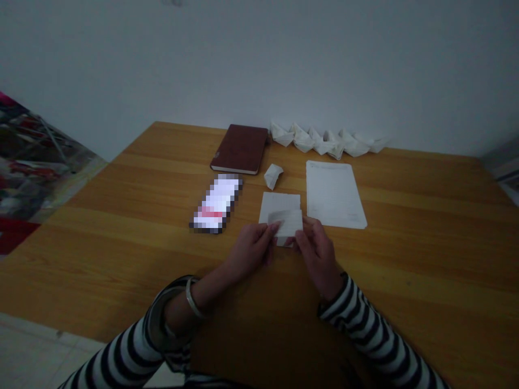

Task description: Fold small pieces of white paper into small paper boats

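Home rm: wood desk (405,259), notebook (240,148)

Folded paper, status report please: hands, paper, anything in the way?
Left hand and right hand both pinch the folded paper, one side each. Phone lies to its left, sheet stack to its right. Nothing lies across it.

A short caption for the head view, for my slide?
Left hand and right hand hold a folded paper over a wooden table.
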A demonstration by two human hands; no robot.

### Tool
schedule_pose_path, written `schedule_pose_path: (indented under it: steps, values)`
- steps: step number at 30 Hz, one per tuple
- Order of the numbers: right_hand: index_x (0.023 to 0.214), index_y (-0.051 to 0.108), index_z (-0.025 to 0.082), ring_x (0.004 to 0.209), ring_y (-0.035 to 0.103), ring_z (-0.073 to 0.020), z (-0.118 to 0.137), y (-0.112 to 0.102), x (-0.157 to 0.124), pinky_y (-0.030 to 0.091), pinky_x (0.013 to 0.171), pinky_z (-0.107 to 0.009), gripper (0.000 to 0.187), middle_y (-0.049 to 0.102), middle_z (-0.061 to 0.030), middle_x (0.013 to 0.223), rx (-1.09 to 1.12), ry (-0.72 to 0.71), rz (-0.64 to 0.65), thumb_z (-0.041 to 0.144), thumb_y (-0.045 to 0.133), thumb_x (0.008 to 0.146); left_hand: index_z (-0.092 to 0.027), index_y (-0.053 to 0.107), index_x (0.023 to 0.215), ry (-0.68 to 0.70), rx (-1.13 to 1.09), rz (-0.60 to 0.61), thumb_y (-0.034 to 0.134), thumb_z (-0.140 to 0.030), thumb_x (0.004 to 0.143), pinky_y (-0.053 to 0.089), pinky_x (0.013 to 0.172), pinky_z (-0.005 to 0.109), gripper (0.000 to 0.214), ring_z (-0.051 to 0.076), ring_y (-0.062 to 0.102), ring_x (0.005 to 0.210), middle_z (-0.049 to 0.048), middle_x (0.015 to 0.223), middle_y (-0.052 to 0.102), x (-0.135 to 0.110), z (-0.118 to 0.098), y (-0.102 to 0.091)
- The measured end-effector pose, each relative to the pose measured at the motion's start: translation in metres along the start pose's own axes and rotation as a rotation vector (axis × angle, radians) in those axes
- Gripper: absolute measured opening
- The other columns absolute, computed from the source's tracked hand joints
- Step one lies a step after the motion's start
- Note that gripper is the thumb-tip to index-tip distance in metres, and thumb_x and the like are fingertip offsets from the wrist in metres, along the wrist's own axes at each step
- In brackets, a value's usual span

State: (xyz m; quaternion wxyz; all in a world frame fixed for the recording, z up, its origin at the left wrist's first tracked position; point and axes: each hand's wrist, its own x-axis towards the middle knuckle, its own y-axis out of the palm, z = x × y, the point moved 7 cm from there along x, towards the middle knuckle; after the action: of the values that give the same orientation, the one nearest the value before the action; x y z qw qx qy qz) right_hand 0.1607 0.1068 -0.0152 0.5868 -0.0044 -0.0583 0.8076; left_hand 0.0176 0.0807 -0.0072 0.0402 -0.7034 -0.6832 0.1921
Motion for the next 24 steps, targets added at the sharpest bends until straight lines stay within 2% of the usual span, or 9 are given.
schedule_pose_path:
  steps: [4,6,9,11,12,14,16,20,24]
  values:
    - [0.075,0.055,0.019,0.05,0.055,-0.0103,-0.001,-0.003,0.001,0.045,0.049,-0.022,0.032,0.061,0.0013,0.058,0.095,0.039,0.025,0.04,0.047,0.097,-0.016,0.052,0.052,0.033,-0.001,0.051,0.039,-0.051,0.097,0.035,0.047,0.022,0.059,0.009,0.045,0.043,-0.0015,0.043,0.05,-0.002,-0.002,0.003]
    - [0.073,0.056,0.019,0.047,0.052,-0.0093,-0.003,-0.003,0.002,0.041,0.046,-0.021,0.035,0.059,0.0019,0.055,0.07,0.042,0.071,0.04,0.046,0.098,-0.014,0.061,0.064,0.085,-0.086,0.05,0.038,-0.05,0.098,0.039,0.052,0.022,0.054,0.011,0.052,0.052,0.0005,0.054,0.058,0.0,-0.005,-0.001]
    - [0.086,0.062,0.017,0.044,0.047,-0.0086,-0.005,0.0,0.002,0.037,0.044,-0.021,0.031,0.055,0.004,0.053,0.03,0.043,0.169,0.039,0.044,0.099,-0.014,0.068,0.102,0.149,-0.206,0.041,0.052,-0.042,0.094,0.045,0.063,0.023,0.033,0.013,0.06,0.072,0.0045,0.084,0.069,0.003,-0.01,-0.008]
    - [0.103,0.064,0.017,0.045,0.047,-0.009,-0.006,0.001,0.002,0.037,0.045,-0.021,0.028,0.053,0.0049,0.054,0.016,0.042,0.175,0.037,0.046,0.098,-0.016,0.066,0.117,0.123,-0.223,0.097,0.06,-0.037,0.09,0.046,0.069,0.024,0.035,0.015,0.061,0.081,0.007,0.098,0.071,0.006,-0.008,-0.007]
    - [0.113,0.062,0.018,0.047,0.047,-0.0093,-0.006,-0.001,0.002,0.038,0.046,-0.022,0.028,0.053,0.0053,0.056,0.019,0.039,0.145,0.036,0.048,0.097,-0.015,0.066,0.119,0.095,-0.231,0.11,0.062,-0.036,0.089,0.047,0.07,0.025,0.037,0.016,0.062,0.082,0.0079,0.1,0.071,0.007,-0.006,-0.006]
    - [0.127,0.057,0.021,0.051,0.05,-0.01,-0.006,-0.005,0.002,0.041,0.048,-0.022,0.036,0.055,0.0053,0.061,0.045,0.027,0.055,0.033,0.055,0.094,-0.013,0.068,0.115,0.034,-0.283,0.079,0.066,-0.036,0.086,0.047,0.069,0.025,0.037,0.016,0.062,0.079,0.0085,0.096,0.072,0.008,-0.001,-0.006]
    - [0.128,0.058,0.023,0.056,0.054,-0.0106,-0.005,-0.009,0.002,0.044,0.052,-0.023,0.04,0.059,0.0038,0.068,0.07,0.006,-0.013,0.031,0.062,0.089,-0.011,0.071,0.105,-0.021,-0.384,0.059,0.067,-0.037,0.085,0.047,0.068,0.025,0.033,0.015,0.061,0.076,0.0077,0.089,0.072,0.008,0.005,-0.004]
    - [0.112,0.07,0.023,0.057,0.056,-0.0104,-0.006,-0.014,0.004,0.047,0.053,-0.024,0.029,0.064,0.0013,0.074,0.086,0.002,-0.066,0.029,0.068,0.084,-0.011,0.072,0.094,-0.087,-0.554,0.098,0.068,-0.037,0.084,0.047,0.07,0.024,0.028,0.013,0.062,0.074,0.0053,0.081,0.071,0.008,0.009,0.004]
    - [0.096,0.072,0.022,0.054,0.055,-0.0099,-0.011,-0.018,0.008,0.046,0.05,-0.023,0.015,0.063,0.0025,0.069,0.124,0.041,-0.057,0.027,0.069,0.082,-0.012,0.07,0.098,-0.107,-0.567,0.112,0.069,-0.036,0.084,0.047,0.07,0.023,0.028,0.013,0.062,0.073,0.005,0.083,0.071,0.006,0.01,0.005]
